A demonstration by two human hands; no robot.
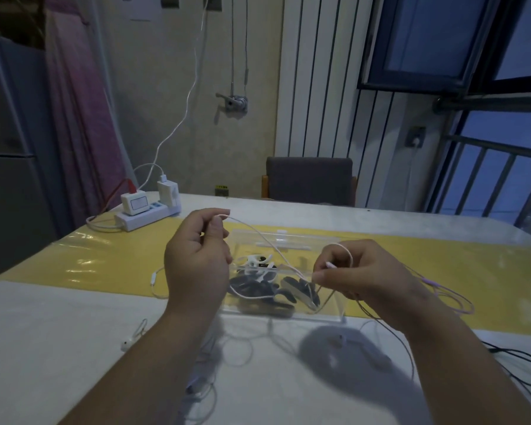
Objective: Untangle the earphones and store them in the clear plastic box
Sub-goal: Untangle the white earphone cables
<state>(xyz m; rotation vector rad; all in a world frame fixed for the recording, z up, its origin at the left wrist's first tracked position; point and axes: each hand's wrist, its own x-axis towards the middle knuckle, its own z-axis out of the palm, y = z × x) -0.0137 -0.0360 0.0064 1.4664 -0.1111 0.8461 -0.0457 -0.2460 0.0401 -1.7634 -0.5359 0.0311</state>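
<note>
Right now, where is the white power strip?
The white power strip sits at the table's far left corner, beyond the left hand, with chargers plugged in.

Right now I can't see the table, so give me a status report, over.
Left hand and right hand both pinching white earphone cord above clear plastic box. More cords loose on table. Nothing blocking.

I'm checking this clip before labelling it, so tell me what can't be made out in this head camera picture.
- Head view: the left hand hides part of the clear plastic box and part of the white cord.
- The dark pieces in the box are too blurred to identify.
- The cord tangle near the bottom edge is blurred and cut off.
- What the right hand pinches is too small to name.
</note>
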